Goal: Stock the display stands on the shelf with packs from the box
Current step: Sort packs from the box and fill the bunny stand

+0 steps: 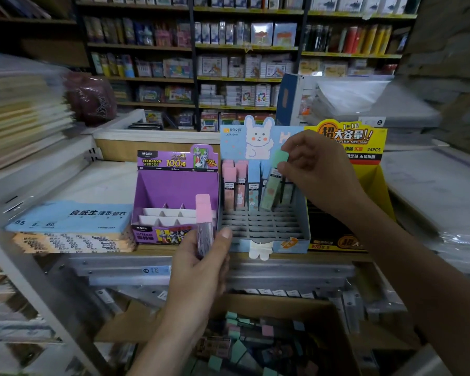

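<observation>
Two packs, centre frame.
My right hand (315,169) pinches a tilted green pack (276,183) in the bunny stand (261,226); my left hand (201,267) grips a pink pack (204,221) before the purple stand (174,185) marked "M&G ULTRAMAN HEROES".

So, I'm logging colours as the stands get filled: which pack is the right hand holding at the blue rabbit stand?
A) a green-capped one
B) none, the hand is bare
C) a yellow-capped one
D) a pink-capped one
A: the right hand pinches a green-capped pack, tilted at the blue rabbit stand; the pink-capped pack is in the left hand.
</observation>
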`<state>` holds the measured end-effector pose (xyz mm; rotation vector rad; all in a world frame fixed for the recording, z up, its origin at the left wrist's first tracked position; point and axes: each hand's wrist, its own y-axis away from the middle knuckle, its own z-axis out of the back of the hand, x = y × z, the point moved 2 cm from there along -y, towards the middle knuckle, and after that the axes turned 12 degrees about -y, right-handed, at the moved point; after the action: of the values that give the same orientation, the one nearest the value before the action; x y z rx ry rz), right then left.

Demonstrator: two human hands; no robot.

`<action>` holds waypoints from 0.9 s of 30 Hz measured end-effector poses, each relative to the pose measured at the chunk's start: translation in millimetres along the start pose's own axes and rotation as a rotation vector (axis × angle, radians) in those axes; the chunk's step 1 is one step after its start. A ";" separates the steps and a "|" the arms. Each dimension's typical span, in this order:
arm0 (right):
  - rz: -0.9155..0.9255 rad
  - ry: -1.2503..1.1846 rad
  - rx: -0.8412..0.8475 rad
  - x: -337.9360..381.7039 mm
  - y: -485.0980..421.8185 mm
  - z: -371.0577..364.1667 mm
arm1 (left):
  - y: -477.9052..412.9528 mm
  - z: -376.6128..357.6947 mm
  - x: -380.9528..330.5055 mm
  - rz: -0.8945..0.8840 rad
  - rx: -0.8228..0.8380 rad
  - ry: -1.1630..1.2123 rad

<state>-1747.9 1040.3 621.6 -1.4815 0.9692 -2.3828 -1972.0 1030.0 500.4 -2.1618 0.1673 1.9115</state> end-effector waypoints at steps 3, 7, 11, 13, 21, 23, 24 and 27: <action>0.024 0.092 -0.016 -6.9 -6.3 8.0 | -2.5 4.5 2.2 0.037 0.033 0.108; 0.026 0.153 -0.029 -15.9 -10.9 15.6 | -4.9 2.2 0.3 0.007 0.072 0.158; 0.026 0.193 -0.035 -23.2 -11.3 19.7 | -8.2 -3.7 0.2 -0.022 0.066 0.105; 0.018 0.210 -0.035 -25.2 -11.7 21.5 | -9.3 -5.6 1.9 -0.034 0.061 0.086; 0.013 0.253 0.000 -33.2 -14.2 26.7 | -8.4 -12.7 -0.2 -0.043 0.051 0.094; 0.007 0.239 0.014 -35.1 -15.6 28.8 | -8.5 -13.8 -0.5 -0.045 0.048 0.084; 0.009 0.240 0.022 -35.8 -16.1 29.7 | -8.6 -14.1 -0.5 -0.044 0.047 0.077; 0.049 0.267 0.058 -36.0 -17.4 32.3 | -9.2 -16.7 0.7 -0.042 0.047 0.069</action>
<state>-1699.5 1056.4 615.0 -1.1260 0.9675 -2.5942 -1953.6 1034.5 502.6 -2.1843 0.1762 1.7931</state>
